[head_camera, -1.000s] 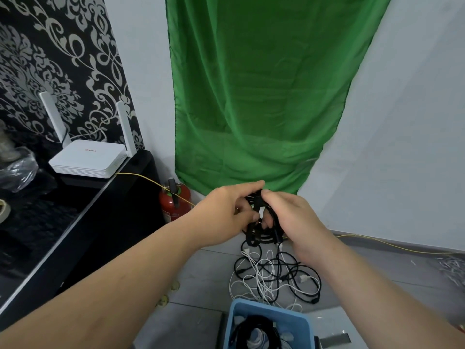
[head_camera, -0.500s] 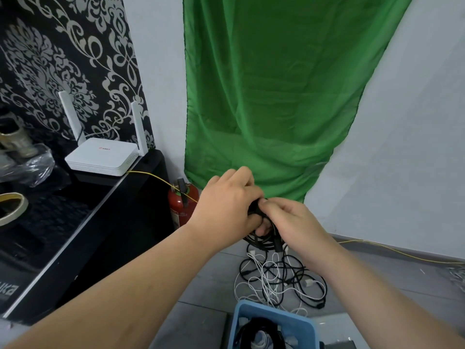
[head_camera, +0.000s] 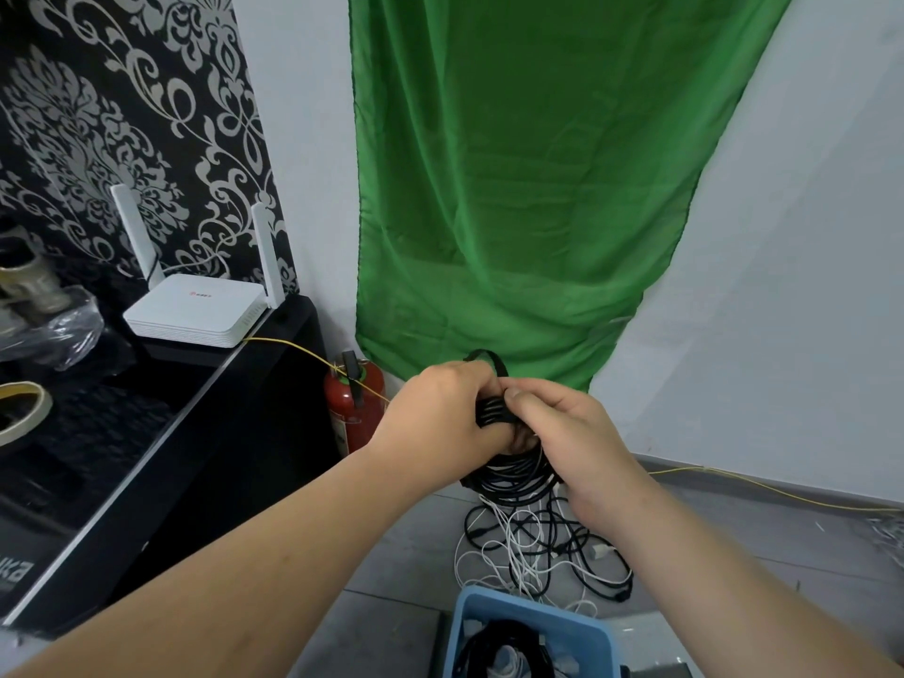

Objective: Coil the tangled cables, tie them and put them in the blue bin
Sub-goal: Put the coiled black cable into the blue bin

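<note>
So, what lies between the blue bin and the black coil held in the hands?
In the head view, a tangle of black and white cables lies on the floor between the blue bin and the coil.

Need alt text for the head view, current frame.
Left hand and right hand grip a coiled black cable above a tangle of black and white cables on the floor. A blue bin already holding cables sits at the bottom edge; green cloth hangs behind.

White router [head_camera: 198, 313] on black cabinet [head_camera: 205, 433], green cloth [head_camera: 528, 188], red fire extinguisher [head_camera: 353, 408], tape roll [head_camera: 22, 413]
</note>
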`<action>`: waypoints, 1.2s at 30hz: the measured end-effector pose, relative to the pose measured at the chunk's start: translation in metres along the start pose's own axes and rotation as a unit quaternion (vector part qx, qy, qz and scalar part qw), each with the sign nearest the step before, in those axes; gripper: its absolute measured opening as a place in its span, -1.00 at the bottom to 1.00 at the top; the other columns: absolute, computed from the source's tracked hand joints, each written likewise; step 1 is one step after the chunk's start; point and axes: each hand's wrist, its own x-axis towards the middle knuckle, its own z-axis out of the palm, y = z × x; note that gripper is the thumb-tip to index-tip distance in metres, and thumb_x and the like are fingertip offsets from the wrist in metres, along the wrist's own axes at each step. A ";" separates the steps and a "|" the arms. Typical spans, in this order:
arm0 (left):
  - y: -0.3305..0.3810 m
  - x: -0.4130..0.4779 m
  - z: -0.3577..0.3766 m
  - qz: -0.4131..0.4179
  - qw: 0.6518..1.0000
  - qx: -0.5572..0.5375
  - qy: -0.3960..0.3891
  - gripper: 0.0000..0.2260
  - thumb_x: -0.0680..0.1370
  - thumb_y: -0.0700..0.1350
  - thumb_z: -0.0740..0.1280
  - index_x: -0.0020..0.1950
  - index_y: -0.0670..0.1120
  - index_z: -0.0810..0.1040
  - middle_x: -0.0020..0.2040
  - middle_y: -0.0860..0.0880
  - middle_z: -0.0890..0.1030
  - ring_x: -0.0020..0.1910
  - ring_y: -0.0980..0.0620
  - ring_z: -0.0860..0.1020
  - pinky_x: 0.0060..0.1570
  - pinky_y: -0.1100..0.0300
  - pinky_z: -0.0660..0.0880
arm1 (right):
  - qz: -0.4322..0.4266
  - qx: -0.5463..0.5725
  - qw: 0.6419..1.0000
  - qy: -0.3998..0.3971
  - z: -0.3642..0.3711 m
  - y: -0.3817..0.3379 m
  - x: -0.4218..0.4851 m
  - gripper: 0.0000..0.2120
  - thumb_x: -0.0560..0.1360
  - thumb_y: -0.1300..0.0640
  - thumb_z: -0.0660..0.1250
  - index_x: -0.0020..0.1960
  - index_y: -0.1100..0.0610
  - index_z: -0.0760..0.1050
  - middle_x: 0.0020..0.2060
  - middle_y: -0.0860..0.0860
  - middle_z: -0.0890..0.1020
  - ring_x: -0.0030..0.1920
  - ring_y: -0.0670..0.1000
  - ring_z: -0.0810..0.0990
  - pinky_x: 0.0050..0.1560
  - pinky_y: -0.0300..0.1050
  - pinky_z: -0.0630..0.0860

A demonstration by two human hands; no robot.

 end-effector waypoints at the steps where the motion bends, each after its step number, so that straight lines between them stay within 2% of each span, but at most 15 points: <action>1: 0.000 0.000 0.001 -0.015 1.000 -0.021 0.004 -0.76 0.34 0.13 0.48 -0.16 0.01 0.56 -0.29 0.10 0.58 -0.30 0.13 0.53 -0.28 0.10 0.52 | 0.002 0.009 1.000 0.006 -0.001 0.000 0.001 -0.80 0.60 0.24 0.35 0.06 0.05 0.74 -0.23 0.17 0.69 -0.25 0.05 0.56 -0.13 -0.06 0.56; 3: 0.001 0.002 0.002 -0.044 0.997 -0.056 -0.001 -0.75 0.35 0.09 0.55 -0.16 0.02 0.57 -0.30 0.09 0.60 -0.32 0.17 0.53 -0.31 0.19 0.49 | 0.007 0.023 1.000 0.011 -0.002 -0.001 0.002 -0.79 0.59 0.23 0.36 0.03 0.03 0.75 -0.27 0.15 0.63 -0.30 0.04 0.50 -0.19 -0.07 0.53; 5: 0.002 0.002 -0.001 -0.075 0.992 -0.094 -0.034 -0.70 0.31 0.08 0.62 -0.14 0.04 0.57 -0.29 0.11 0.61 -0.34 0.21 0.52 -0.32 0.28 0.46 | 0.017 0.041 0.999 0.013 -0.002 0.000 0.003 -0.79 0.58 0.22 0.37 0.00 0.00 0.75 -0.22 0.11 0.68 -0.30 0.01 0.50 -0.20 -0.06 0.50; 8: 0.005 0.003 -0.004 -0.124 0.970 -0.186 -0.100 -0.69 0.31 -0.01 0.66 -0.06 0.03 0.62 -0.20 0.11 0.68 -0.27 0.20 0.60 -0.23 0.31 0.54 | 0.021 0.070 0.997 0.025 -0.004 -0.001 0.004 -0.79 0.58 0.23 0.38 0.02 -0.01 0.74 -0.17 0.05 0.71 -0.33 -0.03 0.50 -0.24 -0.12 0.49; 10: 0.006 0.004 -0.005 -0.178 0.932 -0.301 -0.093 -0.80 0.39 -0.06 0.57 -0.04 -0.07 0.68 -0.14 0.02 0.72 -0.21 0.14 0.63 -0.10 0.24 0.56 | -0.009 0.051 0.999 0.013 -0.006 -0.002 0.003 -0.75 0.58 0.27 0.36 0.14 -0.01 0.68 -0.11 0.00 0.73 -0.34 -0.06 0.46 -0.27 -0.15 0.42; 12: 0.005 0.006 -0.004 -0.228 0.902 -0.361 -0.059 -0.77 0.41 -0.01 0.50 -0.09 -0.16 0.66 -0.22 -0.04 0.68 -0.25 0.07 0.58 -0.13 0.12 0.52 | -0.024 0.037 0.999 -0.004 -0.005 -0.003 0.001 -0.67 0.58 0.31 0.34 0.24 -0.03 0.59 -0.05 0.00 0.75 -0.37 -0.08 0.40 -0.33 -0.20 0.36; 15: 0.003 0.006 0.000 -0.222 0.924 -0.312 -0.022 -0.73 0.49 0.03 0.51 -0.04 -0.13 0.55 -0.27 -0.03 0.57 -0.33 0.07 0.48 -0.27 0.14 0.44 | -0.020 0.027 0.999 -0.009 -0.001 -0.003 0.000 -0.64 0.58 0.30 0.36 0.29 -0.03 0.54 -0.11 -0.03 0.75 -0.41 -0.11 0.39 -0.40 -0.26 0.32; 17: 0.002 0.006 0.000 -0.204 0.927 -0.313 -0.015 -0.79 0.58 0.03 0.44 0.00 -0.10 0.56 -0.27 -0.04 0.56 -0.35 0.08 0.48 -0.30 0.16 0.44 | -0.020 0.007 1.000 -0.020 0.003 -0.002 -0.002 -0.61 0.57 0.32 0.36 0.30 -0.04 0.53 -0.09 -0.03 0.76 -0.38 -0.12 0.44 -0.39 -0.28 0.34; 20: 0.000 0.007 -0.004 -0.147 0.957 -0.248 -0.013 -0.74 0.64 -0.05 0.36 -0.18 -0.16 0.60 -0.40 0.01 0.48 -0.45 0.11 0.38 -0.43 0.25 0.33 | -0.015 0.005 0.999 -0.033 0.005 -0.001 -0.003 -0.60 0.56 0.36 0.35 0.28 -0.03 0.54 -0.06 0.00 0.76 -0.36 -0.18 0.52 -0.38 -0.30 0.37; 23: -0.001 0.008 -0.007 -0.106 0.979 -0.177 0.004 -0.62 0.65 -0.02 0.35 -0.30 -0.22 0.51 -0.46 -0.06 0.40 -0.48 0.08 0.31 -0.48 0.17 0.25 | -0.015 -0.005 1.000 -0.018 0.003 -0.002 -0.001 -0.62 0.55 0.36 0.36 0.24 -0.04 0.56 -0.06 -0.02 0.76 -0.40 -0.17 0.49 -0.38 -0.25 0.34; 26: -0.002 0.009 -0.008 -0.087 0.982 -0.162 0.031 -0.55 0.65 0.05 0.33 -0.28 -0.26 0.51 -0.42 -0.20 0.46 -0.47 0.06 0.33 -0.42 0.06 0.33 | 0.004 0.005 1.000 -0.007 0.002 0.000 0.002 -0.67 0.55 0.33 0.37 0.24 0.03 0.56 -0.16 -0.07 0.73 -0.43 -0.11 0.44 -0.39 -0.20 0.33; 28: -0.001 0.007 -0.009 -0.061 0.985 -0.156 0.033 -0.59 0.65 0.05 0.33 -0.27 -0.22 0.52 -0.44 -0.13 0.47 -0.45 0.06 0.37 -0.37 0.07 0.37 | 0.041 0.000 0.999 -0.003 0.004 0.002 0.002 -0.78 0.54 0.27 0.39 0.17 0.10 0.61 -0.37 -0.01 0.63 -0.45 -0.05 0.39 -0.39 -0.15 0.30; 30: -0.001 0.005 -0.008 -0.036 0.988 -0.146 0.028 -0.62 0.65 0.03 0.33 -0.28 -0.17 0.50 -0.44 -0.04 0.48 -0.43 0.02 0.42 -0.37 0.11 0.37 | 0.084 -0.011 0.996 -0.018 0.004 0.004 0.001 -0.91 0.54 0.21 0.38 -0.02 0.17 0.66 -0.48 0.07 0.47 -0.47 -0.01 0.36 -0.44 -0.17 0.27; 32: -0.002 0.004 -0.007 -0.021 0.989 -0.142 0.024 -0.63 0.65 0.01 0.34 -0.30 -0.13 0.47 -0.44 0.00 0.46 -0.41 0.02 0.42 -0.38 0.15 0.34 | 0.109 -0.009 0.993 -0.046 0.004 0.002 -0.001 -0.88 0.54 0.21 0.36 -0.14 0.18 0.63 -0.47 0.12 0.45 -0.47 0.02 0.39 -0.46 -0.18 0.27; 36: -0.003 0.004 -0.006 -0.007 0.991 -0.133 0.015 -0.65 0.64 0.00 0.35 -0.31 -0.09 0.47 -0.43 0.04 0.46 -0.38 0.07 0.43 -0.34 0.17 0.35 | 0.117 0.004 0.989 -0.089 0.006 0.002 -0.003 -0.96 0.56 0.26 0.36 -0.02 0.24 0.57 -0.37 0.17 0.60 -0.41 0.06 0.55 -0.30 -0.12 0.41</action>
